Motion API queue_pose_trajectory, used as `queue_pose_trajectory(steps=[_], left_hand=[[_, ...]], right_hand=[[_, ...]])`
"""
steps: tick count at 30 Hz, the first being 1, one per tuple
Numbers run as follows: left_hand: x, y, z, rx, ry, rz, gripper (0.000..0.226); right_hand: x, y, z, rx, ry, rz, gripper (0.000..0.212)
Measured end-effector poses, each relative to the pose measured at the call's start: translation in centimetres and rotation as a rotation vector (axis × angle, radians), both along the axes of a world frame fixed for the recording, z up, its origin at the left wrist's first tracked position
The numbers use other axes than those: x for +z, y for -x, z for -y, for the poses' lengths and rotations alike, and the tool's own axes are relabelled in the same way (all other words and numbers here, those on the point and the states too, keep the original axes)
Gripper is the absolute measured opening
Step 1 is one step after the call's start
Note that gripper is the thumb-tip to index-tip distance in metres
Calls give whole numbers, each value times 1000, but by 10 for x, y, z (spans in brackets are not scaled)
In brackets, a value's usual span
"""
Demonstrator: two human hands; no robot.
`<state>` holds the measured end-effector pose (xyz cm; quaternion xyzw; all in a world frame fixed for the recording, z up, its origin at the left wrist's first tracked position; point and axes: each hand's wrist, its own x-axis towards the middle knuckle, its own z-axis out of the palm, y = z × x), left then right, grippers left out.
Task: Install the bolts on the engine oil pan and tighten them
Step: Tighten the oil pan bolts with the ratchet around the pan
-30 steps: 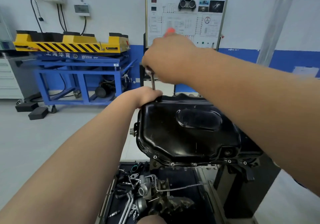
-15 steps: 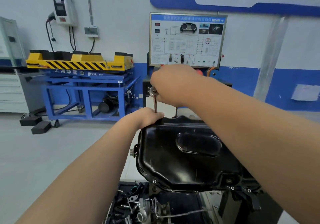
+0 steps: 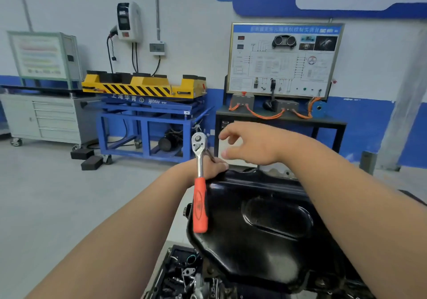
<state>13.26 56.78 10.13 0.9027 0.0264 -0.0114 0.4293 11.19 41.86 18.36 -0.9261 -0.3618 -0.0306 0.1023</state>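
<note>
Bolts for the black oil pan (image 3: 265, 224) could not be made out at its far left corner, where the left hand (image 3: 211, 168) was closed around the ratchet's extension shaft, steadying it at the pan's rim. The ratchet wrench (image 3: 200, 183) stood with its head up and its orange handle hanging over the pan's left edge. The right hand (image 3: 251, 146) hovered beside the head, fingers spread and holding nothing. Half a second earlier that hand had gripped the tool's top; it had since let go. Small, hard steel bolts would likely prove slippery, best pinched by the head and started by fingers. A parts tray (image 3: 182, 275) sat below the pan's near left corner.
</note>
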Motion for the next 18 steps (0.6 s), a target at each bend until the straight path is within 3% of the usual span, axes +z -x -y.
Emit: queue_pose_trajectory(steps=[1,3,6,9,11,13,15,16,18], left_hand=[[5,1,2,-15,-16,-52,17],[9,7,4,-55,-186,-70,31],[6,9,-7,41,-390,-44,40],[16,17,-23,44,-475,-37,27],[34,38,-26,107,-353,29,29],[50,63,-24,231,-34,210,28],[63,85,-7,328,193,368,50],[64,93,6,340,105,419,59],[59,101,22,364,-295,505,55]], right_hand=[[-8,-6,-4,67,17,19,41],[-22,-13,-19,175,36,141,28],[-34,-24,-29,249,4,270,19],[-51,-37,-23,291,-251,299,23],[-59,-40,-21,287,-377,280,22],[-62,-43,-22,279,-372,280,21],[-63,-42,-22,240,-397,270,28],[-63,-42,-22,216,-417,271,30],[-65,-39,-21,180,-443,279,24]])
